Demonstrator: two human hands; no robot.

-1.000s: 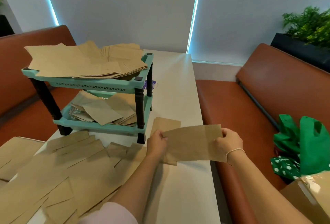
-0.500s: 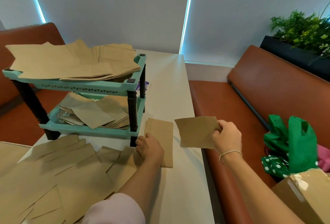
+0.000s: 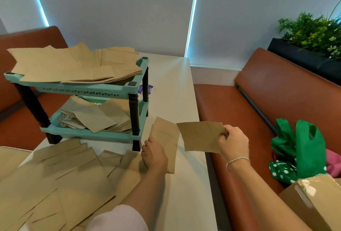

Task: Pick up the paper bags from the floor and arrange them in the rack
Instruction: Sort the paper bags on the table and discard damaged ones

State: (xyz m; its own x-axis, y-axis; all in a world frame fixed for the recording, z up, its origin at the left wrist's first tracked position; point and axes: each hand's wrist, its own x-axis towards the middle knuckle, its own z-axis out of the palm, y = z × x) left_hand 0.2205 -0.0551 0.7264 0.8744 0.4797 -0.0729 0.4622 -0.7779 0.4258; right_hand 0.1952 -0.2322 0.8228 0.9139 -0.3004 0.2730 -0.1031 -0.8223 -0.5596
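Kraft paper, flat and matte, makes up the small brown bag (image 3: 200, 136) held in the air above the right edge of the white table (image 3: 186, 190); faint diagonal fold creases cross it. The right hand (image 3: 233, 143) pinches its right edge, fingers curled closed over the paper with the knuckles up, and a thin beaded bracelet (image 3: 238, 161) circles the wrist. Just left of it a second flat bag (image 3: 166, 138), narrow and rectangular, lies on the tabletop. The left hand (image 3: 154, 154) rests palm down at that bag's near left corner, fingers bent under; whether they grip the paper or only press on it I cannot tell. A pale pink sleeve (image 3: 118, 218) covers the upper arm.

To the near left, many more flat bags (image 3: 60, 184) lie overlapped across the table. Farther left stands a two-tier rack (image 3: 88, 90) of teal plastic with pierced triangle trim and dark turned legs; both its shelves carry loose stacks of bags. Orange-brown leather benches (image 3: 276, 101) flank the table. On the right bench sit green fabric bags (image 3: 302, 147) and a taped cardboard box (image 3: 317, 199).
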